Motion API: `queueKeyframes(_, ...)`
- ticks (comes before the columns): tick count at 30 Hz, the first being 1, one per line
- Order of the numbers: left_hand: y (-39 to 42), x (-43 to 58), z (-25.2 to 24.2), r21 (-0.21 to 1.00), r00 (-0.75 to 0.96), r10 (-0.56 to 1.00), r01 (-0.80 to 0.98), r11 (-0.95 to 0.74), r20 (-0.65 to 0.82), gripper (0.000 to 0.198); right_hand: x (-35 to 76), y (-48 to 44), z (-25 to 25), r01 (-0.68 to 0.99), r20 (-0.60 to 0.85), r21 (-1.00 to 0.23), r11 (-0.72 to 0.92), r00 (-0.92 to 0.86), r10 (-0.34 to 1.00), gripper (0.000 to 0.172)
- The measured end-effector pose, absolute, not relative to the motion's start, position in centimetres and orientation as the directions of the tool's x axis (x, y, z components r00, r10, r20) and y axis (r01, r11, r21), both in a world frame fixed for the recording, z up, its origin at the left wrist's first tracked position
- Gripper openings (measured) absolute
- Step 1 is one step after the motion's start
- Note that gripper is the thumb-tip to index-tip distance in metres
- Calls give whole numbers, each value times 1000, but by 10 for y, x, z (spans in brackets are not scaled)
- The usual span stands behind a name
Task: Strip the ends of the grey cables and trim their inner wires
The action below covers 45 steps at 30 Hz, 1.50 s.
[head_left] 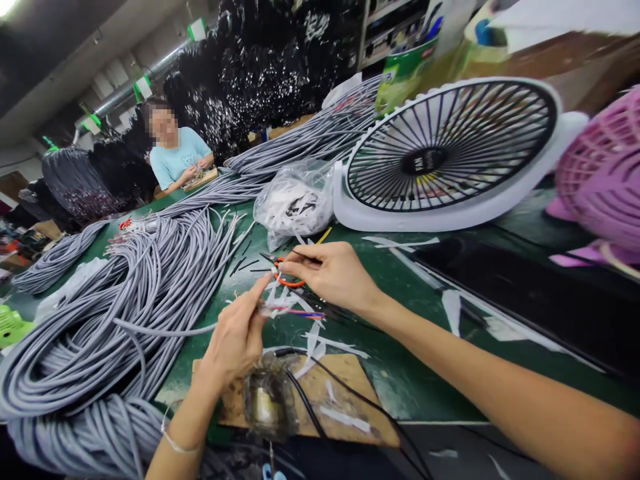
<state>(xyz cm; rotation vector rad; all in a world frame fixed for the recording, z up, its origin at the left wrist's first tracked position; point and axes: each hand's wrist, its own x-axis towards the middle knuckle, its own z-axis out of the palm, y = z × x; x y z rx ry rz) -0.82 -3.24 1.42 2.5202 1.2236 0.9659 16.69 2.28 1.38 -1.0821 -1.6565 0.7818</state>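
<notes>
My left hand [239, 333] is closed on the end of a grey cable [193, 330]. Thin pink, red and blue wires [300, 313] stick out past its fingers. Its index finger reaches forward to a small white piece beside my right fingertips. My right hand [333, 273] is closed, thumb and fingers together, at a pair of orange-handled snips [290, 283]. The fingers partly cover the snips, whose dark tip points left. Under both hands lie white strips [314, 343] and short black tube pieces [243, 265] on the green table [400, 373].
Coiled grey cables [165, 293] fill the left. Behind my hands are a plastic bag [295, 203] of white pieces, a white fan [430, 160] and a pink fan [600, 167]. In front stand a wooden board [350, 393] and a grimy metal pot [267, 403]. A co-worker [177, 157] sits across.
</notes>
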Motion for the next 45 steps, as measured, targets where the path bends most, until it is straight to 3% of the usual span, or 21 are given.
queueKeyframes(4, -38, -6, 18, 640, 407, 789, 464, -612, 460, 30, 158, 29, 7, 288, 284, -899, 329, -188, 940, 17)
queueKeyframes(8, -31, -9, 16, 749, 330, 847, 404, -526, 417, 31, 168, 36, 10, 265, 238, -919, 291, -213, 947, 19)
queueKeyframes(10, -24, -12, 14, 777, 307, 881, 423, -466, 360, 29, 179, 37, 15, 318, 178, -896, 311, -383, 906, 20)
queueKeyframes(12, -17, -16, 13, 783, 298, 900, 452, -427, 318, 27, 190, 36, 21, 395, 82, -828, 399, -618, 782, 20)
queueKeyframes(14, -13, -20, 12, 780, 283, 908, 471, -412, 309, 28, 195, 34, 24, 471, -12, -726, 501, -737, 676, 20)
queueKeyframes(16, -11, -23, 13, 787, 256, 915, 470, -399, 311, 30, 194, 32, 21, 627, -65, -568, 533, -680, 731, 21)
queueKeyframes(18, -10, -23, 13, 807, 234, 925, 455, -377, 300, 31, 187, 33, 15, 795, -63, -404, 453, -518, 853, 17)
queueKeyframes(20, -11, -23, 14, 832, 227, 933, 428, -353, 279, 30, 178, 34, 7, 876, -53, -316, 366, -401, 915, 14)
queueKeyframes(24, -12, -20, 15, 878, 211, 930, 319, -357, 302, 25, 169, 34, -1, 883, -72, -309, 353, -391, 917, 36)
queueKeyframes(28, -13, -21, 13, 876, 145, 907, 237, -421, 396, 21, 178, 32, 12, 859, -45, -340, 383, -422, 906, 27)
queueKeyframes(31, -13, -23, 10, 857, 132, 893, 252, -449, 429, 24, 188, 32, 21, 786, 131, -494, 372, -355, 926, 22)
queueKeyframes(33, -13, -23, 9, 842, 129, 884, 272, -467, 449, 23, 191, 35, 21, 707, 267, -598, 379, -270, 925, 32)
queueKeyframes(35, -14, -23, 9, 821, 129, 867, 278, -498, 482, 21, 191, 36, 19, 670, 313, -623, 405, -262, 913, 40)
queueKeyframes(37, -15, -22, 10, 801, 138, 843, 264, -537, 519, 22, 190, 36, 17, 711, 248, -572, 410, -326, 912, 31)
queueKeyframes(40, -17, -20, 13, 779, 167, 814, 233, -581, 557, 24, 193, 32, 20, 872, 39, -351, 341, -351, 936, 8)
queueKeyframes(43, -19, -19, 13, 754, 184, 783, 210, -622, 594, 21, 199, 28, 26, 937, -92, -143, 317, -332, 939, 8)
queueKeyframes(45, -20, -20, 11, 738, 191, 761, 188, -648, 620, 20, 200, 26, 27, 912, -54, -160, 378, -390, 919, 11)
